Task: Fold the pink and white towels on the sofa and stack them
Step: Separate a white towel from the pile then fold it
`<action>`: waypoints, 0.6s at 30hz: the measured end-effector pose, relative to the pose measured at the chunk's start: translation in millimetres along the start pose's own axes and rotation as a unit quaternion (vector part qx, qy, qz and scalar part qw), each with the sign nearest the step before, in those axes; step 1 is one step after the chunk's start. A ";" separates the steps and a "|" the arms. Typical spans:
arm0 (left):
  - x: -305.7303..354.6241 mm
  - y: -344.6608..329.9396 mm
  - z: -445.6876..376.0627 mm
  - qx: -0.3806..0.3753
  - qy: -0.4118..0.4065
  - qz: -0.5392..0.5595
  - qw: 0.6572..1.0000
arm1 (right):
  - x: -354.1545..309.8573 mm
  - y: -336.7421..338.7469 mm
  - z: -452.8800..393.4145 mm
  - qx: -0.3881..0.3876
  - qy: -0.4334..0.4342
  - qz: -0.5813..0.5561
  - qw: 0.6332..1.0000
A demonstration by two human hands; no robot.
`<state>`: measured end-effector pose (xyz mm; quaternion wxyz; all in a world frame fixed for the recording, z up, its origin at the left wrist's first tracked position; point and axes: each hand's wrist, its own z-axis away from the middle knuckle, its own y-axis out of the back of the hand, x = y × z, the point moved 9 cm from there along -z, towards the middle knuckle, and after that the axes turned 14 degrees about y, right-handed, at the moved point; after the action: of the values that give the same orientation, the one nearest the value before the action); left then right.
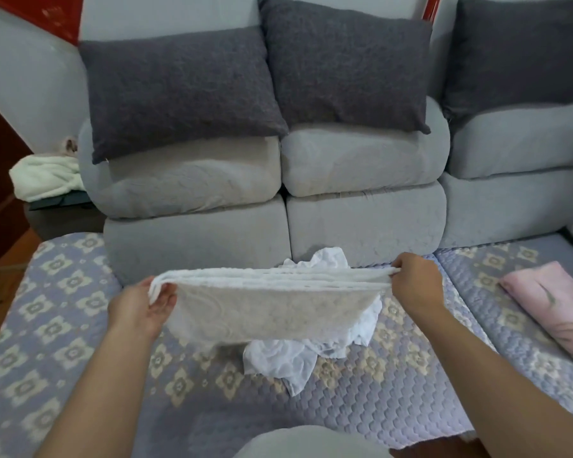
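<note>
The left hand [139,309] and the right hand [414,279] each pinch one end of a folded white towel [265,305] and hold it up over the sofa seat [80,292], so it hangs down soft and floppy in the middle. It looks light and bendy, so the top corners are the best places to hold it. Under it lies a crumpled white cloth [291,358], and farther right a folded pink towel [556,305] rests on the seat.

L hand [139,309] + R hand [414,279] pinching white towel [265,309], pink towel [553,305] folded
</note>
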<state>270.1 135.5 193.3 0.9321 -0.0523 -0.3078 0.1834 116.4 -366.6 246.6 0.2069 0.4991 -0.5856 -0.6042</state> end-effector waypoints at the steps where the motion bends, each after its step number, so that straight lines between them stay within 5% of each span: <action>1: -7.9 5.1 -5.8 0.004 0.010 -0.011 1.000 | -0.9 -0.5 -1.5 -0.012 0.007 0.013 1.000; 6: -53.0 37.6 -27.3 0.056 0.101 -0.134 0.984 | 26.0 -12.4 4.9 -0.057 -0.027 0.019 0.998; 11: -128.4 79.9 -34.6 0.072 0.183 -0.333 0.922 | 81.0 -47.8 51.6 -0.112 -0.147 -0.032 0.982; 13: -162.0 98.7 -38.6 0.106 0.201 -0.367 0.902 | 110.3 -82.1 100.2 -0.152 -0.311 -0.181 0.921; 15: -203.0 118.0 -40.7 0.121 0.250 -0.353 0.893 | 125.9 -108.5 159.9 -0.117 -0.497 -0.359 0.781; 16: -224.7 127.4 -40.6 0.115 0.284 -0.328 0.894 | 133.7 -114.1 181.2 -0.101 -0.540 -0.384 0.742; 18: -258.0 136.2 -35.9 0.095 0.333 -0.235 0.908 | 151.2 -115.1 207.8 -0.077 -0.570 -0.376 0.727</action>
<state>57.4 165.9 -7.4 0.9971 0.0526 0.0363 -0.0401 -83.7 -362.4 48.5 -0.3723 0.2229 -0.3095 -0.8461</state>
